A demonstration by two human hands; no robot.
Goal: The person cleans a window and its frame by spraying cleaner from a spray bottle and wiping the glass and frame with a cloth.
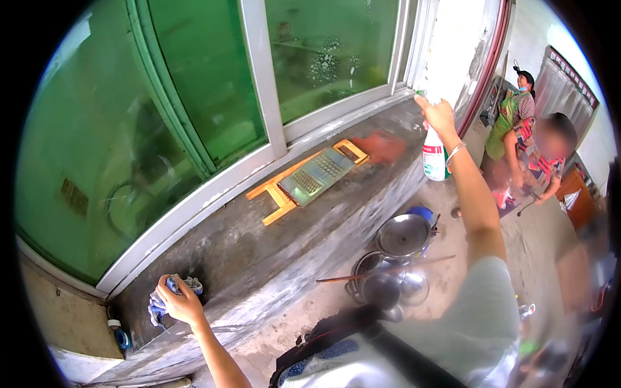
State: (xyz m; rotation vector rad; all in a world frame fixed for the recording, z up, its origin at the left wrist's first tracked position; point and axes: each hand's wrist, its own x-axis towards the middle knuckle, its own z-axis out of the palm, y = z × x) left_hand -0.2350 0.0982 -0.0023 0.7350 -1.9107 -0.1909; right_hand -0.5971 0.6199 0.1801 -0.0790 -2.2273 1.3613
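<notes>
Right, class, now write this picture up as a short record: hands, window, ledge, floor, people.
Left hand: gripping a crumpled cloth at the ledge
Right hand: raised, holding a spray bottle
Window: white foamy spots on one pane
Ledge: bears a wooden-framed grater
Floor: round pan, thin rod, other cookware
People: two, one wearing a green apron

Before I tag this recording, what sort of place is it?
Probably a household yard or utility area: a wood-framed grater lies on a concrete ledge beneath a sliding window, and metal pans are clustered lower down.
</notes>
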